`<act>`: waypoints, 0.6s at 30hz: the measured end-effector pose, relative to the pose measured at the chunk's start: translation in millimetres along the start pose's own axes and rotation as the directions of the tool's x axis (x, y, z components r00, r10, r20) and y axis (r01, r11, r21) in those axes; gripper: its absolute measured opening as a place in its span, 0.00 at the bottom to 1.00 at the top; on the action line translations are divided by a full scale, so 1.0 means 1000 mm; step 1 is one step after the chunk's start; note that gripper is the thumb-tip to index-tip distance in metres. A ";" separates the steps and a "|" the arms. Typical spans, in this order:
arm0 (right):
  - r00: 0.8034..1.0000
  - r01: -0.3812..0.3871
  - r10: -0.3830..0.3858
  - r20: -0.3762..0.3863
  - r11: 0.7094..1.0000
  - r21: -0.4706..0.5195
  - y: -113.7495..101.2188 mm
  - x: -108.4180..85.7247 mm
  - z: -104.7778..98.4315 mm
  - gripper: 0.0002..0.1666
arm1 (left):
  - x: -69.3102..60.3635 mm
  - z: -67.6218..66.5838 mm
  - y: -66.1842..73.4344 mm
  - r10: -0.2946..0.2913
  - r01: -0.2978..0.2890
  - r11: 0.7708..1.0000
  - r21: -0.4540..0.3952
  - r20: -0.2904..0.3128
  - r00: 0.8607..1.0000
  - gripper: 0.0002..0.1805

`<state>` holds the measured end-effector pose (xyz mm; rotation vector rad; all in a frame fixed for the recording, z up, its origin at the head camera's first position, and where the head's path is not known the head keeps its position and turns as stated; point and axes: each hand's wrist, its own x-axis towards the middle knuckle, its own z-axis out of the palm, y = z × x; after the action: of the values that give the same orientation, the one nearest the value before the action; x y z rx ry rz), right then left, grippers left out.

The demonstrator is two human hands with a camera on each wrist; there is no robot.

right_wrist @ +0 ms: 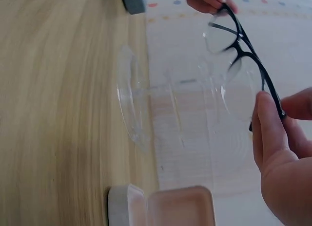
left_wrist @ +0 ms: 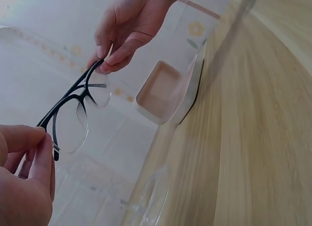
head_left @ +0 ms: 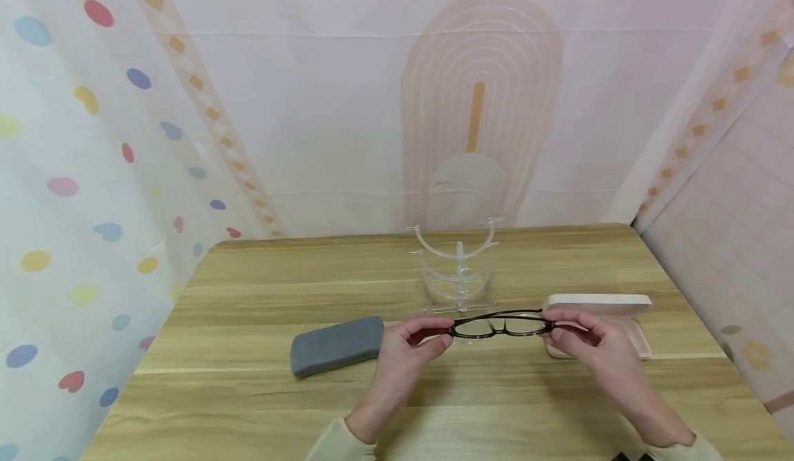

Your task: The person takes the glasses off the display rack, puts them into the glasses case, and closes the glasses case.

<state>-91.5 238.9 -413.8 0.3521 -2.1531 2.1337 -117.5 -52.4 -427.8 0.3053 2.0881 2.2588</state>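
Observation:
Black-framed eyeglasses [head_left: 499,332] with clear lenses are held up level above the table, their temples folded behind the front. My left hand [head_left: 406,351] pinches one end of the frame between thumb and fingers, and my right hand [head_left: 589,347] pinches the other end. Both grips also show in the left wrist view, where the glasses [left_wrist: 73,97] run slantwise between the two hands. Behind the glasses stands a clear tiered display rack [head_left: 461,275] with curved arms. A white glasses case [head_left: 598,301] with a pinkish lining lies open behind my right hand.
A closed grey glasses case [head_left: 338,346] lies just left of my left hand. The wooden table [head_left: 260,282] ends at a patterned curtain [head_left: 335,103] at the back, with further curtains at both sides.

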 end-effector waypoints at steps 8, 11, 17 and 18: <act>0.999 0.002 -0.003 0.034 1.000 0.025 -0.003 -0.004 -0.019 0.18 | 0.004 0.018 -0.005 0.012 -0.012 1.000 0.004 0.017 1.000 0.11; 0.999 -0.052 0.052 0.001 0.999 -0.012 -0.005 -0.007 -0.025 0.18 | 0.006 0.025 -0.006 0.008 -0.007 1.000 -0.012 0.022 1.000 0.11; 0.995 -0.060 0.057 -0.084 0.998 -0.025 -0.004 -0.011 -0.033 0.17 | 0.010 0.039 -0.009 -0.011 0.012 0.999 -0.042 0.019 1.000 0.11; 0.993 -0.049 0.047 -0.104 0.999 -0.018 -0.003 -0.012 -0.034 0.17 | 0.011 0.042 -0.010 -0.015 0.015 0.999 -0.045 0.017 1.000 0.11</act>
<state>-82.8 274.1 -413.1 0.1849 -2.1454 2.1026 -121.4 -8.7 -433.7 0.3037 2.0210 2.2838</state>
